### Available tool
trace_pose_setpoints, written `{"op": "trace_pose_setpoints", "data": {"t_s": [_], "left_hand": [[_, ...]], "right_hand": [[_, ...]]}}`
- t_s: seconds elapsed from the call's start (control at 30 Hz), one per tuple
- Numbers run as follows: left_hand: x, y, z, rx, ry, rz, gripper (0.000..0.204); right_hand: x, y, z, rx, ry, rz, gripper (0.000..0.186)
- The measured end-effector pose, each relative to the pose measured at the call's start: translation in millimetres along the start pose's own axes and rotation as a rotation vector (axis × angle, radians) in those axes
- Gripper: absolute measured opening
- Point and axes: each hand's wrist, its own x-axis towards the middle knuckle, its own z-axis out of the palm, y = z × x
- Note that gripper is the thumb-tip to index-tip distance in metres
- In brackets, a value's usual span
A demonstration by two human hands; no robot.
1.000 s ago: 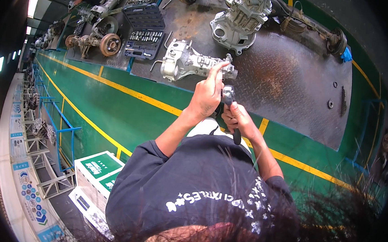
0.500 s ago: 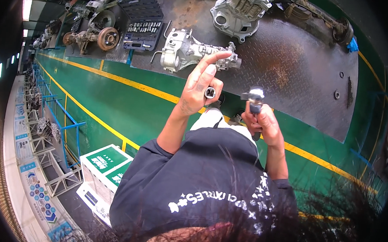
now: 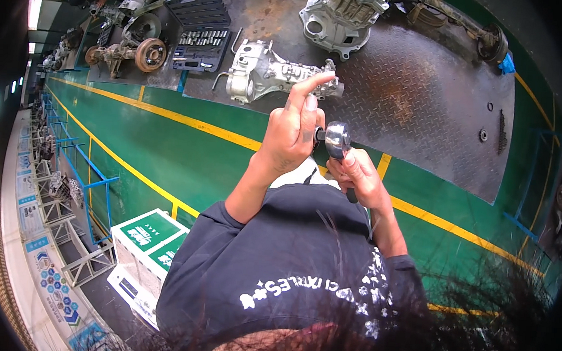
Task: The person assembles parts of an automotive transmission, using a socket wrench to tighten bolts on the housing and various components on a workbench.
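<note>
Holding a chrome ratchet wrench (image 3: 337, 142) at frame centre, above the green floor (image 3: 184, 156).
My right hand (image 3: 359, 176) grips its dark handle; my left hand (image 3: 292, 134) pinches the head, forefinger raised. I judge it heavy, rigid, slick: best grasped by the handle.

ratchet (image 3: 337, 140) between both hands | gearbox housing (image 3: 262, 73) beyond | socket case (image 3: 202, 30) left of housing
</note>
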Motion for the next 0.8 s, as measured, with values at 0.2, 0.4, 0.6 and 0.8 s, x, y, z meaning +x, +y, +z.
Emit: {"op": "trace_pose_setpoints", "data": {"t_s": [0.2,0.4,0.6,0.8], "left_hand": [[4.5,0.6,-6.7,-0.162,-0.114,-0.113,0.047],[4.6,-12.7,-12.1,-0.256,-0.277,-0.152,0.037],[8.4,-41.5,-4.8,-1.086,-0.208,-0.509,0.03],[12.5,-43.1,15.1,-1.532,-0.024,-0.685,0.033]], "right_hand": [[2.0,7.6,-9.4,0.034,0.061,-0.023,0.058],[4.0,16.1,-22.0,0.099,-0.006,-0.045,0.057],[-4.6,34.0,-26.7,0.364,0.035,-0.031,0.058],[-2.7,26.9,-19.7,0.283,0.074,-0.079,0.056]]}}
